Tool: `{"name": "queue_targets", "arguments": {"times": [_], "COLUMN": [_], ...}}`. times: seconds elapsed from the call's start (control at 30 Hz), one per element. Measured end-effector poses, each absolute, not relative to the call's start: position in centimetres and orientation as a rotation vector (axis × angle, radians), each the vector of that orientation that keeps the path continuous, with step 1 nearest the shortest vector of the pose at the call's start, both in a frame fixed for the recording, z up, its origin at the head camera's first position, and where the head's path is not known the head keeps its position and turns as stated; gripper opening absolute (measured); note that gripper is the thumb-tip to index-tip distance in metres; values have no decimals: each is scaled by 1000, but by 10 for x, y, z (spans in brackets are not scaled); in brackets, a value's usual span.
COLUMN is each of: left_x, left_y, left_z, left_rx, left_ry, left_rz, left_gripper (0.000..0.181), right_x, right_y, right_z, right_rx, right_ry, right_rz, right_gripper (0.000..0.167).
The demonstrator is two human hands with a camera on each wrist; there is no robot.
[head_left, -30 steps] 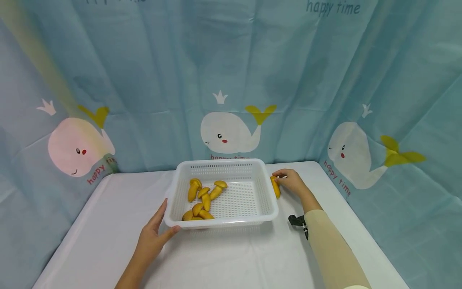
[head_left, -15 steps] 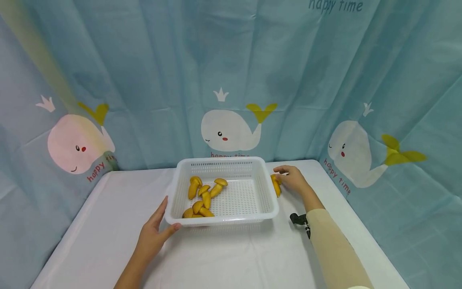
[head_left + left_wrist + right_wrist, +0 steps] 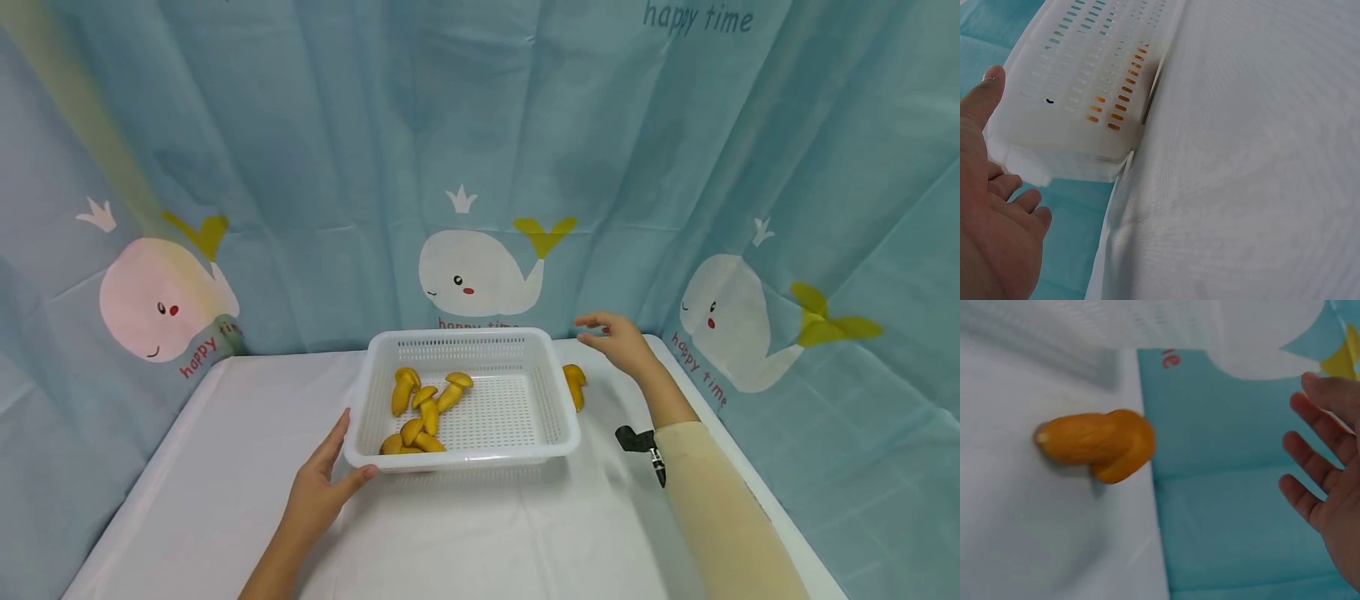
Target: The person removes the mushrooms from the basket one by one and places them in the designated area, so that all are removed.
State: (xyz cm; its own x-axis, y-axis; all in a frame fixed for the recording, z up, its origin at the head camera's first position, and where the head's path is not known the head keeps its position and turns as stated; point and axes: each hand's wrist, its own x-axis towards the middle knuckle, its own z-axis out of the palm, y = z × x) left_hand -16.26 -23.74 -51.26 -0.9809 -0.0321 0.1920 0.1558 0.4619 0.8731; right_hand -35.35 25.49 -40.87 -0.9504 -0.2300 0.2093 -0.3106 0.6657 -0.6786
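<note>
Basket (image 3: 480, 457), white slotted plastic, sits near the desk's (image 3: 465, 542) far edge, with some yellow mushrooms (image 3: 428, 413) inside, mostly toward its left. Left hand (image 3: 313, 492) has thumb and fingers spread around its near-left corner, probably to steady it; can't tell how firmly. Another mushroom (image 3: 576, 387) lies on the desk just right of the basket. Right hand (image 3: 618, 343) hovers near the far right corner, fingers loosely apart, nothing in them, maybe to give that loose one some room.
</note>
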Motion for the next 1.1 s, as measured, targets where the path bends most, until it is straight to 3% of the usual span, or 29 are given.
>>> {"name": "queue_targets", "arguments": {"times": [0.57, 0.87, 1.1], "left_x": [-161, -162, -161], "left_y": [-241, -240, -239], "left_z": [-513, -515, -515], "left_rx": [-107, -118, -143], "left_ry": [-2516, -2510, -2490], "left_rz": [-1537, -1539, -1562], "left_gripper": [96, 96, 95], "right_x": [-363, -374, -384], "right_y": [178, 129, 105], "right_z": [-334, -342, -374], "right_rx": [706, 834, 799], "right_ry": [-2682, -2701, -2766], "right_rz": [1091, 1101, 1143], "right_gripper": [34, 34, 30]}}
